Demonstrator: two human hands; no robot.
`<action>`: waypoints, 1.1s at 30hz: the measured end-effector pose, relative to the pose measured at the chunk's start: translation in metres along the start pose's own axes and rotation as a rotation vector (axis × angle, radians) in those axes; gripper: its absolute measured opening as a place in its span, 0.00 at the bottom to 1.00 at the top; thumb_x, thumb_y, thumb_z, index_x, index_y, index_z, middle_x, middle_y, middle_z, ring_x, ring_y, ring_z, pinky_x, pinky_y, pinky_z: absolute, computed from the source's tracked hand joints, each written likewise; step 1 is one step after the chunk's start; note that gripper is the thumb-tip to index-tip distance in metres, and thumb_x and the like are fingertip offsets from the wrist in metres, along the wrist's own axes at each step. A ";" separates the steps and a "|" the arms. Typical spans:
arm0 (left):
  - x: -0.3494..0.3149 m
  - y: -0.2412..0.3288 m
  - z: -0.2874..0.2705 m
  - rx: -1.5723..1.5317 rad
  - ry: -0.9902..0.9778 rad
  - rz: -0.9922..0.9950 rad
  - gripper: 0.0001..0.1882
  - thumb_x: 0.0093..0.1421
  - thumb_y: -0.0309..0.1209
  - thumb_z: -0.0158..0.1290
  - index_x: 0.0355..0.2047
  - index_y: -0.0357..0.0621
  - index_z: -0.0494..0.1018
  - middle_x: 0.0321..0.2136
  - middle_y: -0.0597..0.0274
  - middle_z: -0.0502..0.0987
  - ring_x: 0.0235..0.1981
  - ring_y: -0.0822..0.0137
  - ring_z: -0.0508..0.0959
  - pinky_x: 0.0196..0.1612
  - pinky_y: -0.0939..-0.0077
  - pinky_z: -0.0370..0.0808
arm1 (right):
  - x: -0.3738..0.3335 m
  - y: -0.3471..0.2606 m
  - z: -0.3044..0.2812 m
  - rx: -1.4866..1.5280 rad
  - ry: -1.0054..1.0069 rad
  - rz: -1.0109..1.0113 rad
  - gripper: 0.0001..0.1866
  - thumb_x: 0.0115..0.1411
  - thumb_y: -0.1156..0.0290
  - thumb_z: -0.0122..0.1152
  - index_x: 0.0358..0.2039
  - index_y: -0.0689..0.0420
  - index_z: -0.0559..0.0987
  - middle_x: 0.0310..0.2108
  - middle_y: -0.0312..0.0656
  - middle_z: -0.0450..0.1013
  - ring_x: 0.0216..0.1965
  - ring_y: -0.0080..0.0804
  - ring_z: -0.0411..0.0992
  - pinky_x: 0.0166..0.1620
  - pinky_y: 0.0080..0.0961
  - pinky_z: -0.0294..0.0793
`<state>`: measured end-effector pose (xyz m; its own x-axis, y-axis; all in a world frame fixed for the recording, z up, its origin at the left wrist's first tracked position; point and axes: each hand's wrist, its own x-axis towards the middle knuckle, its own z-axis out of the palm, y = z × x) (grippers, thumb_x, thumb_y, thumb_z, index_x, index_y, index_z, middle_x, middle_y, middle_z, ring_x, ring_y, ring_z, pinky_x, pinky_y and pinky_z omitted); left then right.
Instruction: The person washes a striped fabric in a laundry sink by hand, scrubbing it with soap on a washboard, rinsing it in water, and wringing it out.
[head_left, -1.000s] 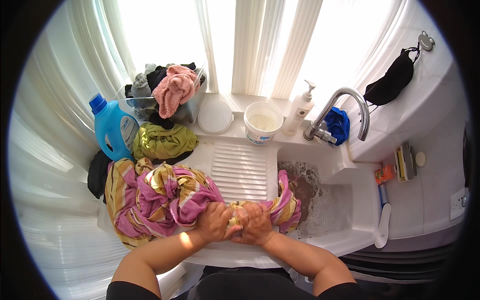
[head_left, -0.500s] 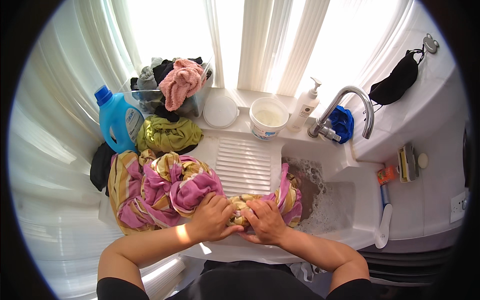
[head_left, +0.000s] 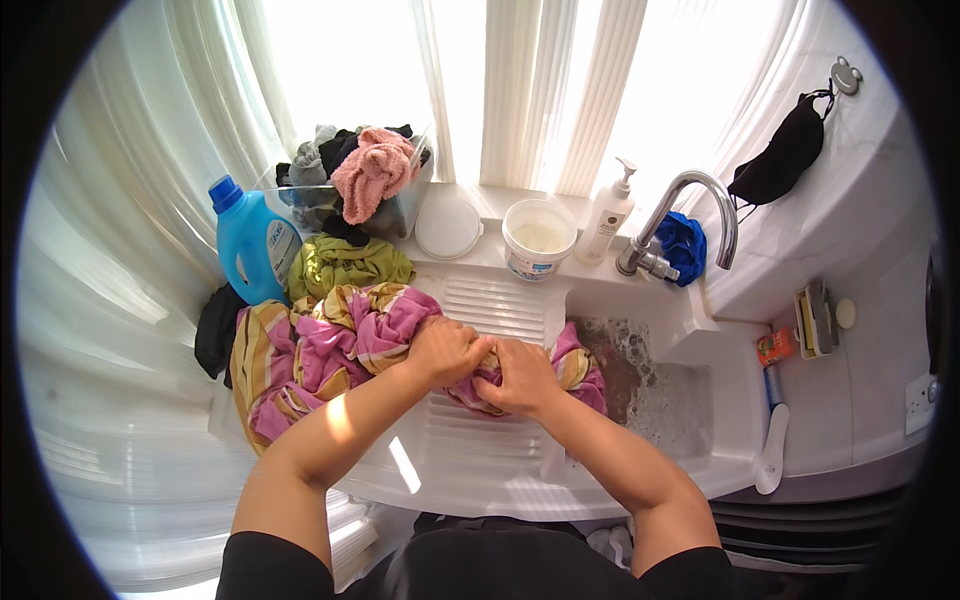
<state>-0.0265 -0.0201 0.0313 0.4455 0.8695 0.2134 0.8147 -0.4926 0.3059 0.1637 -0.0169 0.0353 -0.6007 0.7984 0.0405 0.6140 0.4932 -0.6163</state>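
A large pink, yellow and white striped cloth (head_left: 308, 358) lies bunched across the ribbed washboard (head_left: 492, 306) of a white sink. My left hand (head_left: 447, 352) is closed round its middle, fingers wrapped over the folds. Close beside it, my right hand (head_left: 522, 376) grips the same cloth, thumb toward the left hand. To the right of my hands, the cloth's end (head_left: 582, 372) hangs at the edge of the basin, by foamy water (head_left: 660, 390). The bulk of the cloth is heaped at the left. My palms hide the part between them.
Behind the cloth are a yellow-green garment (head_left: 350, 262), a blue detergent bottle (head_left: 248, 250) and a clear bin of clothes with a pink towel (head_left: 375, 172). A lid (head_left: 448, 228), white tub (head_left: 538, 240), pump bottle (head_left: 606, 215) and chrome faucet (head_left: 724, 225) line the back; a white-handled brush (head_left: 771, 450) lies right.
Both hands have moved away from me up the washboard, pushing the gripped cloth with them. The lower ribs of the board now show in front of my hands.
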 end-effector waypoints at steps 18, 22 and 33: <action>0.026 -0.003 0.022 0.095 0.018 -0.266 0.20 0.62 0.43 0.47 0.24 0.41 0.78 0.26 0.49 0.80 0.33 0.47 0.78 0.42 0.50 0.69 | 0.017 0.022 0.002 -0.062 0.055 -0.030 0.26 0.48 0.53 0.64 0.38 0.63 0.73 0.38 0.53 0.74 0.42 0.54 0.71 0.46 0.47 0.69; -0.059 0.062 -0.019 0.073 0.089 0.171 0.16 0.57 0.43 0.54 0.20 0.45 0.71 0.20 0.57 0.70 0.26 0.55 0.72 0.40 0.60 0.66 | -0.075 0.005 0.000 -0.169 0.265 -0.599 0.32 0.44 0.50 0.69 0.46 0.56 0.74 0.43 0.44 0.71 0.46 0.42 0.70 0.50 0.39 0.64; 0.049 -0.028 0.044 0.233 0.415 -0.211 0.14 0.61 0.37 0.50 0.23 0.43 0.75 0.26 0.55 0.78 0.31 0.50 0.77 0.42 0.53 0.70 | 0.066 0.048 0.042 -0.272 0.812 -0.066 0.11 0.53 0.65 0.56 0.33 0.60 0.76 0.37 0.52 0.73 0.38 0.52 0.72 0.42 0.49 0.71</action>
<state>-0.0108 0.0382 -0.0071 0.1161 0.8376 0.5339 0.9529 -0.2455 0.1780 0.1319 0.0451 -0.0240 -0.1510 0.7138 0.6839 0.7544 0.5303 -0.3869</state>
